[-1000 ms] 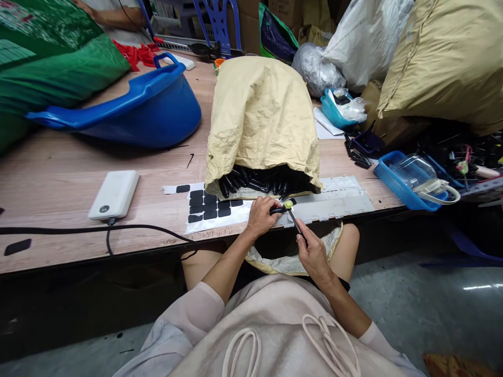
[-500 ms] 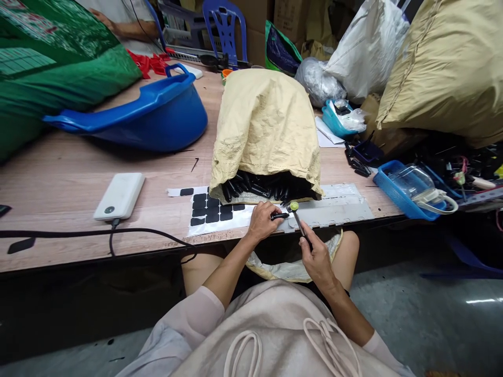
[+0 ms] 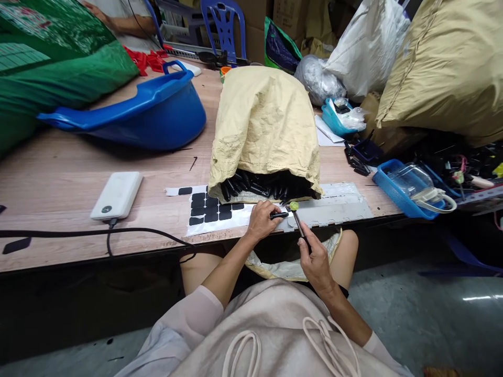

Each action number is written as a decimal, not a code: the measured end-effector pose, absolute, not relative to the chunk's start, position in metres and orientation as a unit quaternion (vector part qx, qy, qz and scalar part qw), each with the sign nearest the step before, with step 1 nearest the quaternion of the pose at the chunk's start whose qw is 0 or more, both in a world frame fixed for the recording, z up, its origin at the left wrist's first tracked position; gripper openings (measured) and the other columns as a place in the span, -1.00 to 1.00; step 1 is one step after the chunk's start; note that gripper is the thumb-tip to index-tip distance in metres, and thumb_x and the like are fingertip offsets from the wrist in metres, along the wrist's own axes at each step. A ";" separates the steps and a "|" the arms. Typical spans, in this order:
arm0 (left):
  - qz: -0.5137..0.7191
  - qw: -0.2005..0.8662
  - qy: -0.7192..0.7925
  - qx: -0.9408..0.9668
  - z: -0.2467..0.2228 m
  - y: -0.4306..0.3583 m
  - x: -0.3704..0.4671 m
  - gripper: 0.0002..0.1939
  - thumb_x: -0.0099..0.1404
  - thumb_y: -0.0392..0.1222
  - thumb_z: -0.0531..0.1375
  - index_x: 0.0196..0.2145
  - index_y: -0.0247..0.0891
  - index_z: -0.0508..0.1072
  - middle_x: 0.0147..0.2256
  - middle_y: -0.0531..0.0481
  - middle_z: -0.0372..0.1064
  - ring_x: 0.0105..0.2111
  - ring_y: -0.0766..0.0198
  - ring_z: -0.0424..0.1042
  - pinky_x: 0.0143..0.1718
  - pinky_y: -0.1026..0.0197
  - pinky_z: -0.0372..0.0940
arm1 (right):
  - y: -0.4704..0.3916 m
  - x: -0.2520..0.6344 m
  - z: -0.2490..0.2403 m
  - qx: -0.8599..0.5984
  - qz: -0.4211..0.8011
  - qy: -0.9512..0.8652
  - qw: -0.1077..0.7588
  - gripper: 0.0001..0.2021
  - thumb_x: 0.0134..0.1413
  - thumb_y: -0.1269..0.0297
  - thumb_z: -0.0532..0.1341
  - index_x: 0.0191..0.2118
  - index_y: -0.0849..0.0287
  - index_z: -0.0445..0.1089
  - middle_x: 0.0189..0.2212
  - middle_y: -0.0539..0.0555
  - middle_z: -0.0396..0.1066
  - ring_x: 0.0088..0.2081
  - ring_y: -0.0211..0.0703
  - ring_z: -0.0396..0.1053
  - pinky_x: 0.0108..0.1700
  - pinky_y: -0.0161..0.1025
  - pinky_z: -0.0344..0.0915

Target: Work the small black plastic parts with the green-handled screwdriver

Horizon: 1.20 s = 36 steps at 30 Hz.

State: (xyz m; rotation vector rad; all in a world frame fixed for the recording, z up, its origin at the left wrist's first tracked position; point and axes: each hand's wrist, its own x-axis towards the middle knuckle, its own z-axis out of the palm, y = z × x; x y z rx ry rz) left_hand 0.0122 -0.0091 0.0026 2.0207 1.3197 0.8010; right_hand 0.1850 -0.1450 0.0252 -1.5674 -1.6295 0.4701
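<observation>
My left hand [image 3: 262, 220] rests at the table's front edge, its fingers pinched on a small black tube-like piece [image 3: 279, 215] that points right. My right hand [image 3: 315, 260] is wrapped round the dark handle of a small hammer [image 3: 297, 219] with a metal shaft and a yellow-green face. The hammer's head sits just right of the black piece; whether they touch I cannot tell. Behind both hands, a beige sack [image 3: 267, 120] lies with its mouth towards me, and many black pieces [image 3: 259, 186] show inside. A grey-white board [image 3: 341, 204] lies under the work.
Black rounded squares on a white sheet [image 3: 236, 220] lie to the left. Further left are a white power bank [image 3: 118, 195] with a cable and a blue basin [image 3: 157, 118]. A blue basket [image 3: 416, 209] stands right. An open bag [image 3: 281, 270] hangs at my lap. Another person's arm [image 3: 133, 24] shows far left.
The camera view has shifted very slightly. Both hands keep their holds, and the hammer's head stays beside the black piece almost unmoved.
</observation>
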 end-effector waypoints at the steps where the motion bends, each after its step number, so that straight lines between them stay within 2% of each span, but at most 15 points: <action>1: 0.300 0.294 0.497 0.759 0.003 -0.009 0.012 -0.86 0.17 -0.27 0.40 -0.30 -0.13 0.55 -0.26 0.00 0.51 -0.12 0.06 0.40 -0.03 0.01 0.28 | -0.145 0.185 0.025 -0.621 0.186 -0.646 0.403 -0.49 0.43 0.32 0.06 0.43 0.06 0.27 0.28 0.17 0.43 0.28 -0.01 0.41 0.31 -0.04 0.40; 7: 0.301 0.292 0.504 0.755 0.003 -0.010 0.014 -0.86 0.17 -0.28 0.40 -0.31 -0.12 0.56 -0.27 0.02 0.51 -0.14 0.06 0.40 -0.02 -0.01 0.27 | -0.145 0.190 0.013 -0.626 0.216 -0.651 0.371 -0.50 0.42 0.32 0.05 0.39 0.08 0.32 0.26 0.17 0.45 0.26 -0.03 0.43 0.32 -0.04 0.38; 19: 0.307 0.291 0.492 0.761 -0.004 -0.006 0.011 -0.85 0.16 -0.25 0.40 -0.30 -0.11 0.54 -0.25 0.00 0.53 -0.12 0.04 0.41 -0.04 0.00 0.29 | -0.147 0.181 0.028 -0.610 0.209 -0.654 0.397 -0.49 0.44 0.32 0.05 0.42 0.05 0.27 0.29 0.13 0.41 0.30 -0.05 0.39 0.35 -0.06 0.36; 28: 0.315 0.308 0.522 0.730 -0.001 -0.008 0.012 -0.57 0.10 -0.30 0.41 -0.08 -0.12 0.43 -0.31 0.06 0.49 -0.18 0.06 0.43 -0.09 0.03 0.29 | -0.146 0.172 0.022 -0.604 0.210 -0.671 0.375 -0.48 0.42 0.37 0.04 0.42 0.06 0.28 0.24 0.15 0.46 0.26 -0.04 0.44 0.33 -0.07 0.37; 31: 0.315 0.308 0.529 0.726 -0.001 -0.008 0.013 -0.54 0.08 -0.32 0.42 -0.08 -0.11 0.42 -0.32 0.07 0.48 -0.19 0.07 0.43 -0.09 0.04 0.29 | -0.146 0.173 0.021 -0.609 0.225 -0.667 0.365 -0.48 0.41 0.38 0.04 0.40 0.05 0.31 0.21 0.15 0.49 0.23 -0.05 0.46 0.31 -0.09 0.39; 36: 0.304 0.307 0.522 0.735 0.003 -0.009 0.013 -0.55 0.10 -0.28 0.42 -0.06 -0.12 0.44 -0.31 0.06 0.48 -0.17 0.06 0.43 -0.08 0.05 0.30 | -0.146 0.182 0.028 -0.618 0.224 -0.641 0.396 -0.51 0.43 0.31 0.06 0.39 0.10 0.32 0.28 0.16 0.43 0.29 -0.04 0.39 0.35 -0.08 0.34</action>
